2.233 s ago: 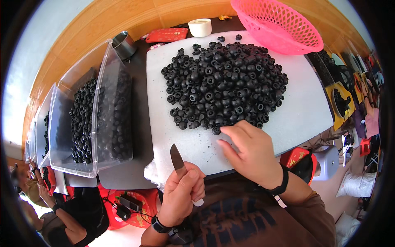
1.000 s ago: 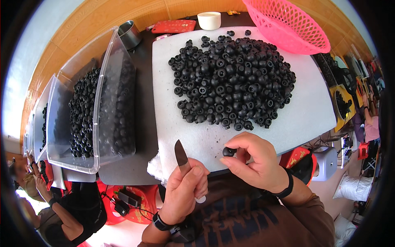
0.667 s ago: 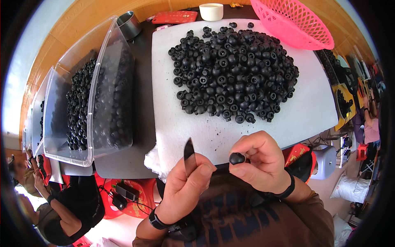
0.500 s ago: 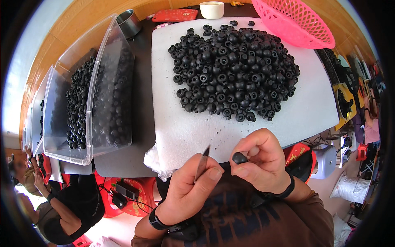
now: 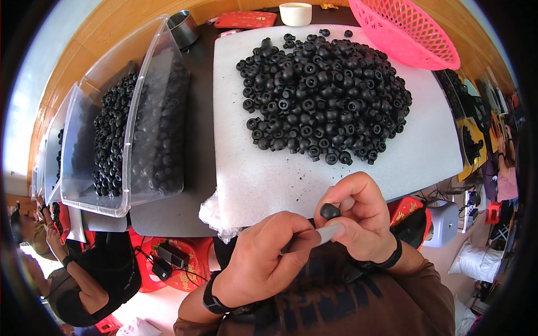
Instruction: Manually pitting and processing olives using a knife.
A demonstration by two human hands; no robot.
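The left hand [image 5: 266,252] comes in from the lower edge with its wrist bent inward and its fingers curled around a knife [image 5: 325,232], the handle hidden in the fist and the pale blade pointing right toward the other thumb; whether the blade touches that thumb is unclear. The right hand [image 5: 361,224] pinches one small black piece [image 5: 330,211] between thumb and forefinger, just above the blade and over the near edge of a white foam sheet [image 5: 241,185]. A dark watch [image 5: 212,299] circles the left wrist, a black band [image 5: 392,255] the right. The sheet lies on a dark tabletop [image 5: 197,101] and carries a broad pile of black pieces [image 5: 325,106], specks scattered between it and the sheet's near edge. A pink basket [image 5: 406,33] tilts over the sheet's far right corner; a white cup [image 5: 295,17] stands beyond its far edge. Along the tabletop's left side sits a clear bin [image 5: 130,151] of similar pieces, a metal cup [image 5: 184,35] by its far corner. Behind runs an orange wall [image 5: 106,47]. A seated co-worker [image 5: 84,285] is at lower left; a pale stool [image 5: 441,224] and white sack [image 5: 475,260] stand on the floor at right.
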